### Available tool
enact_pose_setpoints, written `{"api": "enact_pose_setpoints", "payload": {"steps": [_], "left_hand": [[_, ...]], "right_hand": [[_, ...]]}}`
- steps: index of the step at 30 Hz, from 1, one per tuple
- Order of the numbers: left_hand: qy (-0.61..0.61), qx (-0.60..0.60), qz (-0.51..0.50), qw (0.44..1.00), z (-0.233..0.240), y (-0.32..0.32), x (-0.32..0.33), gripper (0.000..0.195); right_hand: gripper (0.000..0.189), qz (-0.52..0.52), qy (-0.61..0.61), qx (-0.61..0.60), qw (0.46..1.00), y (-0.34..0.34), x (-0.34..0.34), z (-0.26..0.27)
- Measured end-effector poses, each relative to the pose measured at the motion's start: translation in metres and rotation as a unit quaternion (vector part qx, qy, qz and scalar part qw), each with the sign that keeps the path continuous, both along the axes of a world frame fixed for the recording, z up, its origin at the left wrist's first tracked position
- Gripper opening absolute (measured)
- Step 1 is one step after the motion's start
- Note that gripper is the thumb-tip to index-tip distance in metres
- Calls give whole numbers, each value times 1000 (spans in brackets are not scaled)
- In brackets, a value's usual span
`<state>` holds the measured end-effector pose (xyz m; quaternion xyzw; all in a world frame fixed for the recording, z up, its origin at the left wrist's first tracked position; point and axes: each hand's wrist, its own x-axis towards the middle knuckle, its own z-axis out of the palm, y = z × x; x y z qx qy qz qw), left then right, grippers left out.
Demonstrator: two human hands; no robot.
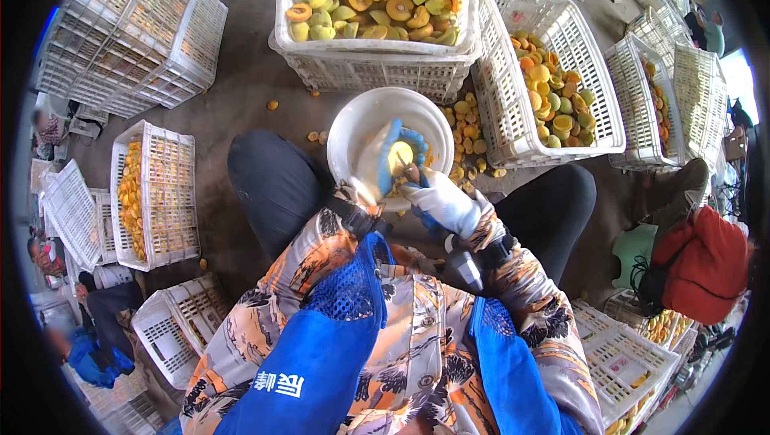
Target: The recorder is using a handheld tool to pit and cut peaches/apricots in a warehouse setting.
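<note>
Over a white plastic bucket (349, 128), my left hand (385, 155) in a white glove with blue palm and fingers cups a halved yellow-orange peach (399, 157), cut face up. My right hand (442, 200), gloved in white and blue, grips a small hand tool (412, 173) whose tip meets the fruit; its exact kind cannot be told. Orange pieces of fruit show low inside the bucket. Straight beyond it, a white plastic crate (373, 45) heaped with halved green-yellow peaches rests on another crate.
A crate (493, 104) of halved peaches stands front right, with fruit pieces (468, 128) on the floor beside it. Stacked crates (180, 44) and a crate of orange fruit (171, 194) are at left. A person in red (701, 266) is close at right; another in blue (96, 354) is lower left.
</note>
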<state>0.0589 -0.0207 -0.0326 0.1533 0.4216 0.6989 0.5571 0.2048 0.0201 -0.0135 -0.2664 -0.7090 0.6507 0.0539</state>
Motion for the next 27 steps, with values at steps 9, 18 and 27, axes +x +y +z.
{"api": "enact_pose_setpoints", "payload": {"steps": [9,18,27], "left_hand": [[-60,-51,18,997,-14,-9,-1,55],[146,-49,43,987,-13,-3,9,53],[31,-66,-36,997,-9,0,0,51]], "right_hand": [[21,4,35,65,997,-10,-6,14],[23,10,-29,-210,977,1,-8,35],[25,-15,-74,-439,895,0,-4,37]]}}
